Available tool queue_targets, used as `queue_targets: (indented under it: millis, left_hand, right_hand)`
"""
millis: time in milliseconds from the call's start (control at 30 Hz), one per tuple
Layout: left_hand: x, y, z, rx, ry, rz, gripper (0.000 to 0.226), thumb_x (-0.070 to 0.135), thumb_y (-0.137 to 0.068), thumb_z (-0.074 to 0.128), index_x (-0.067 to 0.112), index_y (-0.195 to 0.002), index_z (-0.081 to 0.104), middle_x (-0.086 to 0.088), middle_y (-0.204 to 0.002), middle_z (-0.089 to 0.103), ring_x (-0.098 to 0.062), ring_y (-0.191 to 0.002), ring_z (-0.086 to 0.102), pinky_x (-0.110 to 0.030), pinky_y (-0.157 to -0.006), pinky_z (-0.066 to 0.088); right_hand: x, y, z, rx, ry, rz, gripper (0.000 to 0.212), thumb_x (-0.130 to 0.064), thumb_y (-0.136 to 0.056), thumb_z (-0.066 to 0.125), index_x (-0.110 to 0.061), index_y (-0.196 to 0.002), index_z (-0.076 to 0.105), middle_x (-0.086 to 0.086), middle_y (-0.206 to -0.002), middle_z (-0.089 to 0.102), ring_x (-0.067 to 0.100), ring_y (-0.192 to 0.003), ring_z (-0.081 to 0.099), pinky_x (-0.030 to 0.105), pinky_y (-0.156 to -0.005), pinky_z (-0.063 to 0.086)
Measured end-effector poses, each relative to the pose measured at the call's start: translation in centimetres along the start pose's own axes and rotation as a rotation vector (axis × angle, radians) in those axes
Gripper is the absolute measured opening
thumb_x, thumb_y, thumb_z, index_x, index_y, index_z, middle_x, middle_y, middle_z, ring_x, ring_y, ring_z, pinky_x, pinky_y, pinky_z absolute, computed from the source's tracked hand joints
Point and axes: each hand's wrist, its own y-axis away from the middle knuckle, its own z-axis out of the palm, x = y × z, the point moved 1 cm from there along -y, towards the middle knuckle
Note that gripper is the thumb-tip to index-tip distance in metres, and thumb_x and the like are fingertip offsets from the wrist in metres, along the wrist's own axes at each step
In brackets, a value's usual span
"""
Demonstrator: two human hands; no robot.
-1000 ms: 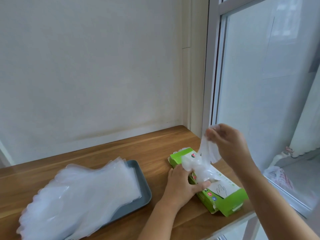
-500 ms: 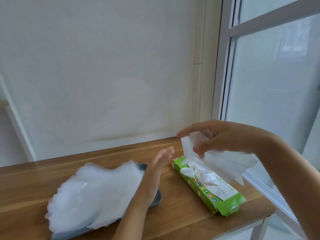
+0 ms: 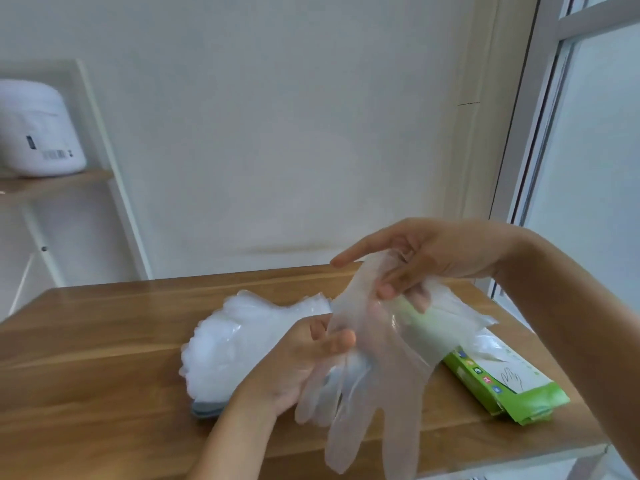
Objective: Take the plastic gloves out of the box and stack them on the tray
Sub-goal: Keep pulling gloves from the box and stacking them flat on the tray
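Note:
A clear plastic glove (image 3: 377, 368) hangs in the air above the table, fingers pointing down. My right hand (image 3: 429, 258) pinches its cuff from above. My left hand (image 3: 304, 358) holds the glove's left edge between thumb and fingers. Behind my left hand a pile of clear gloves (image 3: 235, 344) covers the grey tray (image 3: 204, 408), of which only a front corner shows. The green glove box (image 3: 512, 389) lies on the table to the right, partly behind the held glove, with more plastic sticking out of its opening.
The wooden table (image 3: 104, 368) ends close in front and at the right, beside a window frame (image 3: 526, 133). A white appliance (image 3: 38, 133) sits on a shelf at the far left. A plain wall stands behind the table.
My right hand has drawn the glove free of the box and over to the left. My left hand, open above the tray before, now grips the glove's edge. The glove has unfolded.

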Motion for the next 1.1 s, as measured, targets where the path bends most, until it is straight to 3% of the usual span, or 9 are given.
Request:
queue_targets:
  millis: [67, 133, 233, 400, 567, 800, 933, 1000, 1100]
  left_hand:
    - [0.9, 0.5, -1.9, 0.072, 0.027, -0.062, 0.034, 0.026, -0.069, 0.085, 0.014, -0.099, 0.076, -0.014, -0.107, 0.07, -0.027, -0.102, 0.067, -0.035, -0.086, 0.054]
    - [2.3, 0.9, -3.9, 0.161, -0.062, -0.097, 0.041, 0.029, -0.067, 0.087, 0.013, -0.103, 0.074, -0.015, -0.108, 0.07, -0.028, -0.099, 0.067, -0.038, -0.084, 0.054]
    - [5.1, 0.8, -6.1, 0.255, -0.214, -0.133, 0.059, 0.021, -0.071, 0.086, 0.013, -0.124, 0.062, -0.012, -0.115, 0.069, -0.029, -0.107, 0.066, -0.043, -0.093, 0.051]
    - [9.3, 0.3, -9.4, 0.771, -0.948, 0.165, 0.04, 0.013, -0.076, 0.08, 0.024, -0.111, 0.063, 0.002, -0.084, 0.072, -0.007, -0.085, 0.066, -0.006, -0.073, 0.04]
    - [8.4, 2.4, -10.6, 0.836, -1.503, 0.558, 0.029, 0.013, -0.081, 0.072, 0.019, -0.108, 0.064, 0.017, -0.078, 0.061, 0.001, -0.085, 0.054, -0.022, -0.114, 0.019]
    - [1.7, 3.5, -12.2, 0.636, -1.591, 0.27, 0.051, 0.01, -0.08, 0.075, 0.024, -0.126, 0.057, 0.022, -0.078, 0.056, 0.004, -0.085, 0.055, -0.029, -0.12, -0.002]
    - [-0.7, 3.2, -12.5, 0.607, -1.5, 0.031, 0.034, 0.019, -0.095, 0.059, 0.031, -0.127, 0.058, 0.019, -0.092, 0.064, 0.003, -0.115, 0.044, -0.014, -0.108, -0.02]
    - [-1.5, 2.9, -12.7, 0.603, -1.491, -0.016, 0.03, 0.017, -0.096, 0.056, 0.032, -0.121, 0.061, 0.018, -0.097, 0.065, 0.001, -0.117, 0.036, -0.013, -0.105, -0.022]
    - [-2.8, 2.5, -13.2, 0.521, -1.489, 0.0, 0.02, 0.016, -0.091, 0.063, 0.029, -0.104, 0.072, 0.02, -0.091, 0.065, 0.008, -0.085, 0.05, -0.023, -0.118, -0.014]
  right_hand:
    - [0.2, -1.3, -0.2, 0.047, 0.116, 0.003, 0.052, 0.004, -0.079, 0.069, -0.016, -0.125, 0.059, 0.012, -0.085, 0.073, 0.012, -0.069, 0.068, 0.021, -0.067, 0.053]
    - [0.4, -2.7, -0.3, 0.14, 0.255, 0.014, 0.048, 0.003, -0.075, 0.074, -0.019, -0.116, 0.064, 0.006, -0.086, 0.075, 0.012, -0.079, 0.068, 0.021, -0.079, 0.052]
    - [0.4, -5.5, -0.3, 0.335, 0.417, -0.007, 0.041, 0.001, -0.073, 0.076, -0.021, -0.106, 0.066, -0.005, -0.08, 0.074, 0.003, -0.072, 0.065, 0.017, -0.073, 0.048]
    - [2.4, -10.5, 0.4, 0.877, 0.55, -0.15, 0.016, -0.011, -0.075, 0.076, -0.017, -0.084, 0.064, -0.006, -0.074, 0.065, 0.011, -0.069, 0.058, 0.028, -0.069, 0.046]
    - [6.1, -12.0, 3.3, 1.147, 0.637, -0.472, 0.009, -0.009, -0.076, 0.071, -0.012, -0.076, 0.062, -0.003, -0.075, 0.064, 0.014, -0.073, 0.052, 0.026, -0.064, 0.04]
    - [12.4, -12.7, 5.9, 0.956, 0.709, -0.363, 0.014, -0.003, -0.074, 0.073, -0.014, -0.081, 0.069, -0.002, -0.084, 0.069, 0.009, -0.086, 0.052, 0.012, -0.071, 0.031]
    - [15.7, -13.9, 6.7, 0.742, 0.743, -0.182, 0.016, -0.013, -0.09, 0.063, -0.024, -0.099, 0.07, -0.01, -0.098, 0.069, 0.014, -0.098, 0.059, 0.035, -0.092, 0.045]
    - [16.3, -14.1, 6.9, 0.639, 0.754, -0.105, 0.023, -0.019, -0.095, 0.054, -0.027, -0.112, 0.067, -0.012, -0.114, 0.066, 0.011, -0.115, 0.053, 0.037, -0.112, 0.03]
    - [16.2, -13.9, 7.1, 0.494, 0.771, -0.031, 0.03, -0.032, -0.096, 0.053, -0.029, -0.125, 0.059, -0.012, -0.132, 0.055, 0.003, -0.133, 0.036, 0.033, -0.121, -0.003]
